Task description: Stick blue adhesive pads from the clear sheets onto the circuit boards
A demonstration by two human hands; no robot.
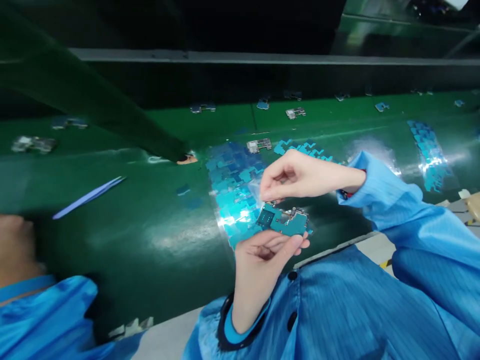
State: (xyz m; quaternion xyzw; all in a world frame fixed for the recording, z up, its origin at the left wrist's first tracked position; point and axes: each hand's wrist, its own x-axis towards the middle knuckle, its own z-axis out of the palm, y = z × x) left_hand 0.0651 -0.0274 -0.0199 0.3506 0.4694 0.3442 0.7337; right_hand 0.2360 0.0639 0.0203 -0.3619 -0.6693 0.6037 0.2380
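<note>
A teal circuit board (pixel 287 222) with metal parts is held in front of my body. My left hand (pixel 262 257) has its thumb and fingers closed on the board's lower edge. My right hand (pixel 290 177) pinches at the board's upper left corner; a thin clear film seems to be at its fingertips, but this is blurred. Behind and left of the hands, a sheet of blue-teal cut-out stickers (pixel 234 200) lies on the green table, and another group of teal stickers (pixel 302 148) lies behind my right hand.
Blue tweezers (pixel 90 197) lie at the left, near a co-worker's blurred hand (pixel 17 247). Several boards, one a silver board (pixel 258 145), sit along the green surface (pixel 150 270). Another sticker sheet (pixel 429 155) is at right. A dark post (pixel 123 115) slants down at left.
</note>
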